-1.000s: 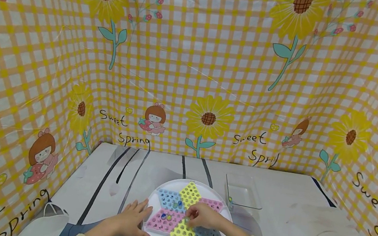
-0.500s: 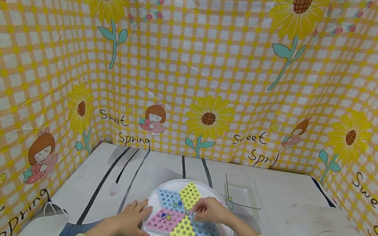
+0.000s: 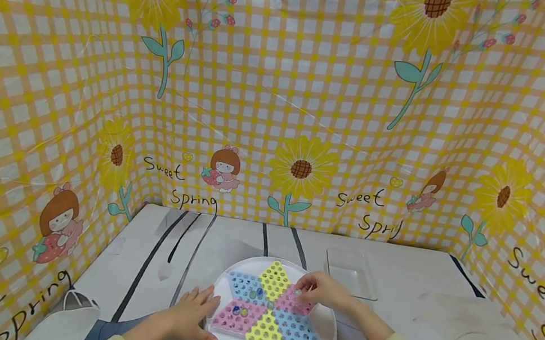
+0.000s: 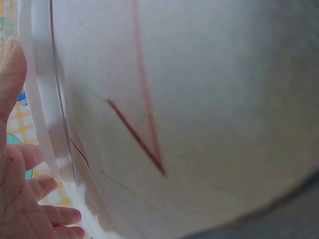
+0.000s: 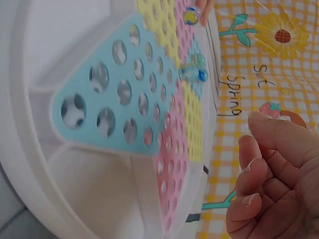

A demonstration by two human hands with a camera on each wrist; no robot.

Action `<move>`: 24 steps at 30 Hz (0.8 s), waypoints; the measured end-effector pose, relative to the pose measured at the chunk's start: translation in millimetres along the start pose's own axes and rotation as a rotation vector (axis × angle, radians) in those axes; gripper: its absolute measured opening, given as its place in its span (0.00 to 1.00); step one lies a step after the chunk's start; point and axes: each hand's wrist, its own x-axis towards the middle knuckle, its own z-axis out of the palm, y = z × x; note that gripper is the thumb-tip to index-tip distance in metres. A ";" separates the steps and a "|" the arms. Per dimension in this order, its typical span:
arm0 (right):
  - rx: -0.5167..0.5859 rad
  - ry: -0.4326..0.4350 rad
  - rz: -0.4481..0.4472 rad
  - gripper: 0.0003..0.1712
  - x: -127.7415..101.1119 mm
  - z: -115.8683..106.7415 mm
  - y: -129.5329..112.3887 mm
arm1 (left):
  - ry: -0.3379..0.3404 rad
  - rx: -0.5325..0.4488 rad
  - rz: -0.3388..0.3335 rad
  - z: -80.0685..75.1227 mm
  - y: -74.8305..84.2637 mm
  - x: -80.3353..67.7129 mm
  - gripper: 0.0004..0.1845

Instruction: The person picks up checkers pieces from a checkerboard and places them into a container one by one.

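Widest of all, the table (image 3: 408,266), white with dark stripes, walled on three sides by sunflower-check sheeting (image 3: 280,108). Near its front edge sits the round white tray (image 3: 330,324) carrying the star-shaped marble board (image 3: 267,317) in blue, pink and yellow. Just behind the tray's right rim, a clear shallow dish (image 3: 349,273). The left hand (image 3: 190,316) lies flat against the tray's left rim, fingers straight and a little spread, steadying it. The right hand (image 3: 321,290) hovers over the board's right pink point, fingers curled together; in the wrist view a small clear marble (image 5: 249,128) seems pinched at the fingertips (image 5: 259,122), though it's only half visible. A few more marbles (image 3: 255,292) sit in holes near the board's middle, and a couple (image 3: 240,312) on the left pink point. My read: one marble is lifted and in transit on the right side of the board. The next move calls for a steady carry and a clean release, without nudging the tray
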 end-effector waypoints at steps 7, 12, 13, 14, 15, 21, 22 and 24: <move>-0.003 0.055 0.053 0.08 -8.2 -20.9 8.0 | -0.006 0.000 -0.006 -0.3 0.2 0.7 0.49; -0.030 0.107 0.066 0.10 -14.5 -36.8 19.6 | -0.009 0.001 -0.005 0.0 -0.5 1.5 0.48; -0.028 0.110 0.071 0.09 -15.7 -39.9 22.3 | -0.008 0.001 -0.004 0.0 -0.6 1.4 0.48; -0.028 0.111 0.075 0.10 -16.6 -42.9 25.2 | -0.007 0.000 -0.003 0.1 -0.9 1.5 0.48; -0.024 0.112 0.083 0.10 -17.5 -45.6 27.7 | -0.006 0.000 -0.003 -0.2 -0.9 1.3 0.48; 0.003 0.112 0.110 0.13 -22.6 -57.7 38.1 | -0.003 -0.003 -0.001 -0.6 -0.7 0.8 0.48; 0.005 0.113 0.114 0.13 -23.3 -59.2 39.3 | -0.003 -0.002 -0.001 -0.5 -0.9 1.0 0.48; 0.008 0.116 0.130 0.14 -24.5 -61.8 41.9 | -0.006 -0.007 -0.006 -0.2 -0.7 0.7 0.48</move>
